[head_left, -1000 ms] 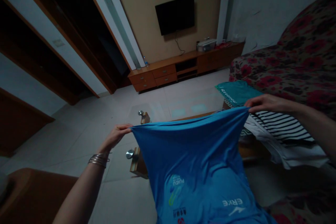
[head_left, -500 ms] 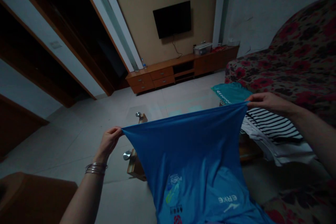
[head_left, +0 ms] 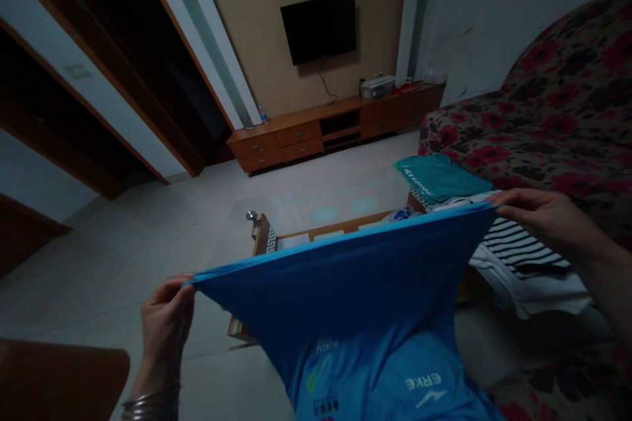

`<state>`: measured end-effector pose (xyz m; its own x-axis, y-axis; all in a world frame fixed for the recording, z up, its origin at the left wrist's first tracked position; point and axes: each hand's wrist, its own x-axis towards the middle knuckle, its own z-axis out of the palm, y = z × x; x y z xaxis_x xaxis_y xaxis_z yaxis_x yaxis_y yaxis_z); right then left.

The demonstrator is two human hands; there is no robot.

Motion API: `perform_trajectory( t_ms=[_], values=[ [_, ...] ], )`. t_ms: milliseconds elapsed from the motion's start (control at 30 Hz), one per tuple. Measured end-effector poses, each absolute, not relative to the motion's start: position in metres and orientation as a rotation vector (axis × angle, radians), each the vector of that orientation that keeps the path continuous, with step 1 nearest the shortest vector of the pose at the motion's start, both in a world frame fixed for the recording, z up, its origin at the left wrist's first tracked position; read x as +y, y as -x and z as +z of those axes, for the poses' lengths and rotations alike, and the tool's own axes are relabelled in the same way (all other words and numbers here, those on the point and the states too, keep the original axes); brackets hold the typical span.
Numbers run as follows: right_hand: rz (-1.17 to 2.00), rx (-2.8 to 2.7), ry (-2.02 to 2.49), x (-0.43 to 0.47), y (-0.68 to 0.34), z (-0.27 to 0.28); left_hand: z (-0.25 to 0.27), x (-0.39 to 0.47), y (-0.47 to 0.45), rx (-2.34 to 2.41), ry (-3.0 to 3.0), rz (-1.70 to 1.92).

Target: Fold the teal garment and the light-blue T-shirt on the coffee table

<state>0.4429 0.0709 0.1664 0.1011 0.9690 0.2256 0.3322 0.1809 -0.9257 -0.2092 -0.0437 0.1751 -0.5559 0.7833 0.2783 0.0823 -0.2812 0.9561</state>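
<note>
Roughly, by part:
Scene: dim living room seen from head height, looking forward and down.
Blue shirt: a bright blue sports shirt (head_left: 365, 302) fills the lower middle of the frame, stretched wide and held in the air above the table; white logos show near the bottom edge.
Left hand: the left hand (head_left: 165, 319) at lower left is closed, pinching the shirt's left corner; metal bangles (head_left: 151, 404) sit on the wrist at the bottom edge.
Right hand: the right hand (head_left: 540, 214) at middle right grips the shirt's right corner between thumb and fingers.
Table: a low wooden table (head_left: 269, 243) with a glass top lies behind the shirt, mid-frame; most of it is hidden by the cloth.
Other clothes: a teal garment (head_left: 439, 177) lies folded at the table's far right; a black-and-white striped top (head_left: 523, 250) rests on what may be a white garment (head_left: 538, 289), just under the right hand.
Sofa: a floral sofa (head_left: 543, 118) with red flowers takes the right side.
Far wall: a dark television (head_left: 318, 26) hangs at upper middle, above a long wooden cabinet (head_left: 336, 128).
Floor: pale tiles (head_left: 148, 237) at middle left.
</note>
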Motion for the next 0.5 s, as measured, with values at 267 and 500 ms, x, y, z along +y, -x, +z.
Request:
perform_trajectory(
  t_ms=[267,500],
  values=[
    [0.853,-1.439,1.313,0.079,-0.43,0.158,0.162,-0.031,0.215,1.493,-0.94,1.892],
    [0.907,-1.62,1.673,0.135,-0.365,0.035,0.051,0.025,0.216,1.909,-0.89,1.304]
  ],
)
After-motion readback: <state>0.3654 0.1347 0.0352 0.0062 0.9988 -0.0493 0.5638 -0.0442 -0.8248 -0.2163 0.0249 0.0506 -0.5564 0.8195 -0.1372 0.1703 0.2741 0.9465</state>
